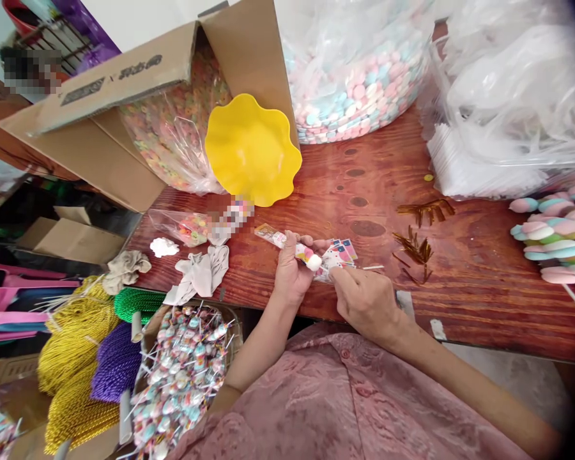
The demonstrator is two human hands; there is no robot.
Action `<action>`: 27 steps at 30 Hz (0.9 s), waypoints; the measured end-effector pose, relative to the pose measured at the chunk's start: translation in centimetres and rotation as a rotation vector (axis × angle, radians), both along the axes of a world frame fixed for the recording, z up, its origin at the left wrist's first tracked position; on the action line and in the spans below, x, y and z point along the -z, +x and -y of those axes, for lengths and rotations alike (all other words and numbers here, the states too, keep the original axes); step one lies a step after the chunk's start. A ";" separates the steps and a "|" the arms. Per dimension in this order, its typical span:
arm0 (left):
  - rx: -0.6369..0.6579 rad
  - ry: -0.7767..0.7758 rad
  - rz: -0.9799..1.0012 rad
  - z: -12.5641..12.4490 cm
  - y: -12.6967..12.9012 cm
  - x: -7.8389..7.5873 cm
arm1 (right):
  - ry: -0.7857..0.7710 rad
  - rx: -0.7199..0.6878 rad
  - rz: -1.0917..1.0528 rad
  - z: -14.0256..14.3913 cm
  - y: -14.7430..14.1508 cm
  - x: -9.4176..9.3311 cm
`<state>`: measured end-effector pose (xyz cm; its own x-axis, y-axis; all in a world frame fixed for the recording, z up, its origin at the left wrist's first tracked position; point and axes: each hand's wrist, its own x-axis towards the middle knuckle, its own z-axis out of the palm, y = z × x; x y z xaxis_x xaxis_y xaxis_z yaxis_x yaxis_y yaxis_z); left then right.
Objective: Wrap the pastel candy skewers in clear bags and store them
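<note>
My left hand is closed around a slim printed clear wrapper. Pink, yellow and white marshmallow candy shows at the wrapper's near end, beside my thumb. To the right, my right hand is curled with thumb and forefinger pinched together near that end; what they hold is hidden. Several small printed wrappers lie on the table just beyond my right fingers. A thin white stick lies by my right knuckles.
Gold twist ties lie right on the wooden table. A yellow bowl leans by an open carton. Bagged marshmallows, a plastic bin and marshmallow skewers stand around. Below left is a basket of wrapped candies.
</note>
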<state>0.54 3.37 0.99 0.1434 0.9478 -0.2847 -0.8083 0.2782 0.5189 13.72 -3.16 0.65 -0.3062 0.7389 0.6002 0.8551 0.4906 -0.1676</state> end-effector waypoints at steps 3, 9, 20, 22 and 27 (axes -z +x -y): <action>0.033 0.049 -0.013 0.2 0.2 0.4 | 0.064 0.008 0.033 0.1 -0.5 0.2; 0.110 0.093 0.024 1.3 1.2 0.3 | 0.119 0.049 0.009 -0.8 -0.8 0.5; -0.089 -0.144 0.142 -0.9 -1.3 0.0 | -0.314 -0.047 -0.338 -0.4 0.8 1.2; -0.090 -0.123 0.124 -0.8 -1.3 -0.2 | -0.541 -0.069 -0.518 -0.7 1.0 1.2; -0.067 -0.038 0.053 -0.4 -1.2 -0.7 | -0.824 -0.132 -0.849 -1.2 1.2 1.5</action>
<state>-0.67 3.76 1.67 0.0955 0.9444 -0.3145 -0.8519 0.2410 0.4650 14.89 -1.92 -0.85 -0.1424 0.9898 0.0070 0.2693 0.0456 -0.9620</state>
